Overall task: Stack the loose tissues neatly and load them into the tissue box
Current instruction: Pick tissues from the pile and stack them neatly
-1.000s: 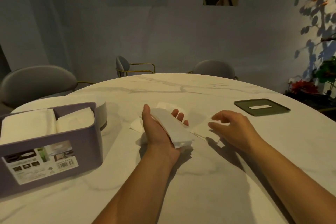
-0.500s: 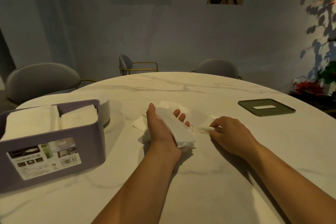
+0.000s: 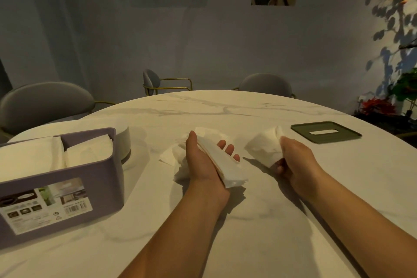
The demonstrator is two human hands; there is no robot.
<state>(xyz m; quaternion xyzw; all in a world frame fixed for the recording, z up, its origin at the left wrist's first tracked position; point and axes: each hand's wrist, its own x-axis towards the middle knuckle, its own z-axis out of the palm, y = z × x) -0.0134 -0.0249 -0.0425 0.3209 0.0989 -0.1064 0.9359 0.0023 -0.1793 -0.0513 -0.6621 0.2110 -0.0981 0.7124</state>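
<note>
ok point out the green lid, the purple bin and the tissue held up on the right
dark green rectangular slotted lid (image 3: 300, 128), head view, left end
purple plastic bin (image 3: 106, 176), head view, front wall
white crumpled tissue (image 3: 262, 146), head view, middle

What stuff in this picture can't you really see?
- Head view, loose tissues: partly under the left hand and its stack; count hidden.
- The purple box: cut by the left edge; label print too small.
- The white container: mostly behind the purple box.
- The tissue in the right hand: partly covered by that hand.
</note>
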